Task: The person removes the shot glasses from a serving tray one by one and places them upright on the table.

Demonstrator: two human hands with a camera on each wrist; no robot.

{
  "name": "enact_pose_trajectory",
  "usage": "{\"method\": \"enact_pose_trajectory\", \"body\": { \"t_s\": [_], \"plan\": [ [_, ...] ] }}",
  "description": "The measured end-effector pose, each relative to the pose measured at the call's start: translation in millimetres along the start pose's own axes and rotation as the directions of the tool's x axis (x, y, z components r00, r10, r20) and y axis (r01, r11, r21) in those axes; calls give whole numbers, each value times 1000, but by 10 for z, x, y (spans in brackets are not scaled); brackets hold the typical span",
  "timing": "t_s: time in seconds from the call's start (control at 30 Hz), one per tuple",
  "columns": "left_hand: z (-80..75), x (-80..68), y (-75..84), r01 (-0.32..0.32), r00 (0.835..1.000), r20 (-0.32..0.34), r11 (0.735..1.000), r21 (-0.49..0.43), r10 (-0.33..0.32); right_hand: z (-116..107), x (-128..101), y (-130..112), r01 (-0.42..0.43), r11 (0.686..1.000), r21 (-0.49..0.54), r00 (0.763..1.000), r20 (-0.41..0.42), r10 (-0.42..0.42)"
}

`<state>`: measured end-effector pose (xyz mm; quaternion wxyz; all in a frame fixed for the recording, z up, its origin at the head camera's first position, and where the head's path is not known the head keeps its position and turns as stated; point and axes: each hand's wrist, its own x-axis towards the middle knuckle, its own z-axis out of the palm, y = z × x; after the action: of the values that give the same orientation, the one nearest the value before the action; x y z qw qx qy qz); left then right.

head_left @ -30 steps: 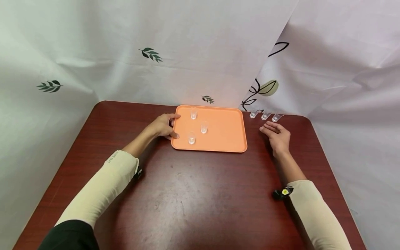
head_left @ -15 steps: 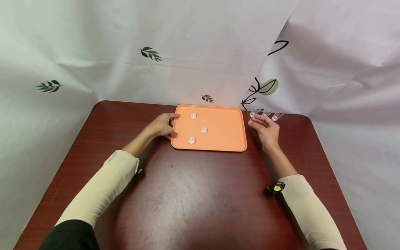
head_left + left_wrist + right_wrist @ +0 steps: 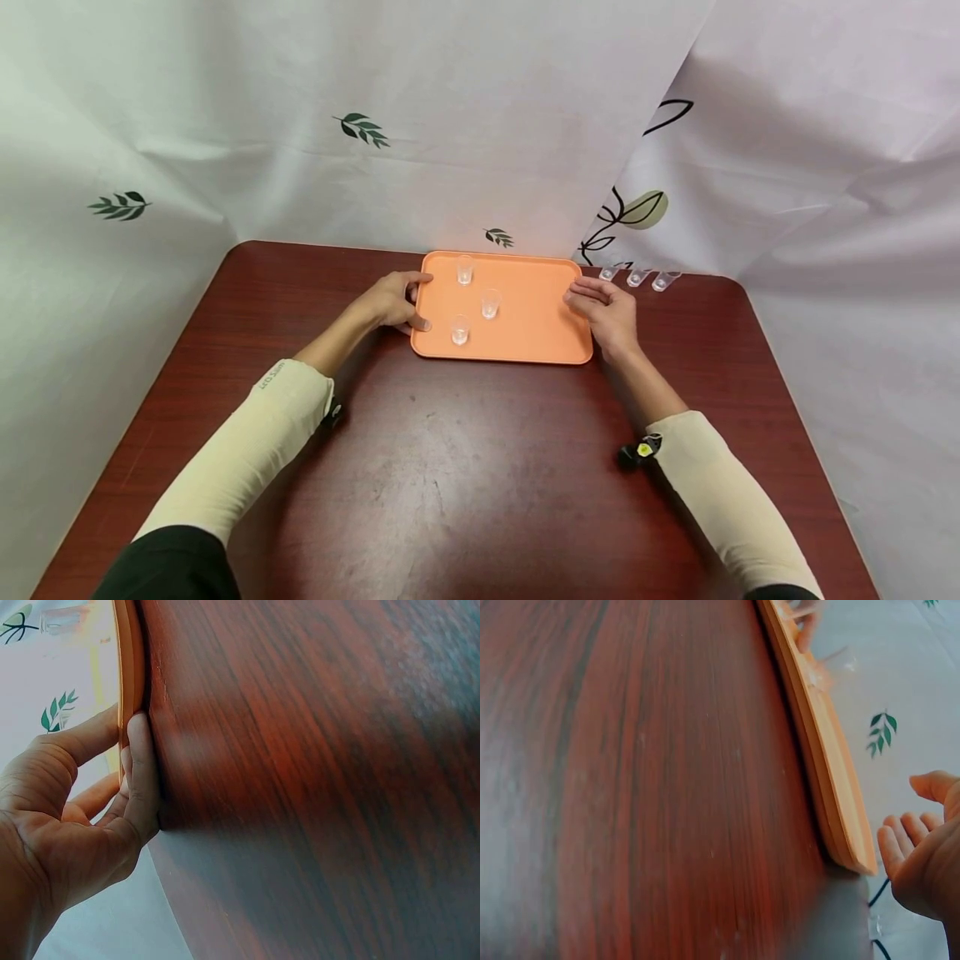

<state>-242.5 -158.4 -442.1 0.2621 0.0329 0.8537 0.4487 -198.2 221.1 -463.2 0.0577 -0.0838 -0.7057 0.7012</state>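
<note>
An orange tray (image 3: 534, 332) lies at the back of the table, with three small clear cups (image 3: 491, 303) standing on it. My left hand (image 3: 393, 302) grips its left rim; the left wrist view shows the thumb (image 3: 86, 735) above and the fingers (image 3: 141, 772) under the tray edge (image 3: 129, 667). My right hand (image 3: 603, 310) hovers over the tray's right rim with its fingers spread. In the right wrist view this hand (image 3: 922, 847) is apart from the tray edge (image 3: 821, 757) and holds nothing.
Three more clear cups (image 3: 637, 277) lie in a row on the dark red table (image 3: 465, 467), just right of the tray by the curtain. White leaf-print curtains (image 3: 360, 129) close off the back and sides.
My right hand has moved left, from the table near the loose cups to above the tray's right rim. The left hand and the tray have stayed put.
</note>
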Motion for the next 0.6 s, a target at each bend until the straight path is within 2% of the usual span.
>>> {"method": "enact_pose_trajectory", "body": {
  "t_s": [0.13,0.33,0.6],
  "plan": [
    [-6,-4,-7,-2,1000,-1,1000,2,2,99,-15,16,1,1000,16,999,43,-2],
    [-6,-8,-8,3,1000,-2,1000,15,-3,265,-48,42,28,999,-38,994,105,-24],
    [-15,-15,15,10,1000,-5,1000,25,-10,509,-90,97,4,999,-51,984,180,6]
  ]
}}
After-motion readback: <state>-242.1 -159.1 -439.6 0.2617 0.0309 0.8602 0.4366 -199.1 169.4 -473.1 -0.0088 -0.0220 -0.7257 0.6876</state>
